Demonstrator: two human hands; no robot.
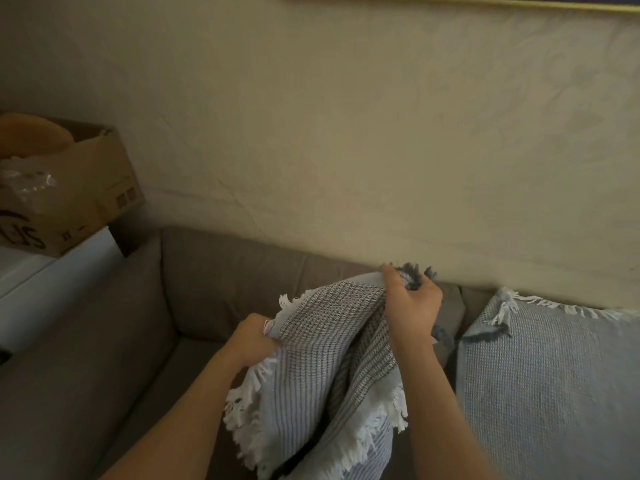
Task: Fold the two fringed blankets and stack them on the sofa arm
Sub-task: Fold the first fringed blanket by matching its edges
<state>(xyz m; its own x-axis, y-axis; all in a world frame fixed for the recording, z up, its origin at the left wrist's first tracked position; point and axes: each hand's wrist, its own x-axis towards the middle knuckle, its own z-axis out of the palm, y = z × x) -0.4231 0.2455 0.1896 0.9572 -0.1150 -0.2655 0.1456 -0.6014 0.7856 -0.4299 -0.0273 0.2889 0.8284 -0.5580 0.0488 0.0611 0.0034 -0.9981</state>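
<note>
Here the first fold looks barely begun: the left hand (254,336) and right hand (410,306) each pinch the top edge of the striped blanket (322,368), which hangs bunched below the grip. Next, its corners need matching. Right of the grip lies the second blanket (547,375), left the bare sofa arm (86,341); beyond, a cardboard box (79,188), its lettering cut off, unreadable

Dim, warm, soft-focused room (wide-angle bowing and blur toward edges)
</note>
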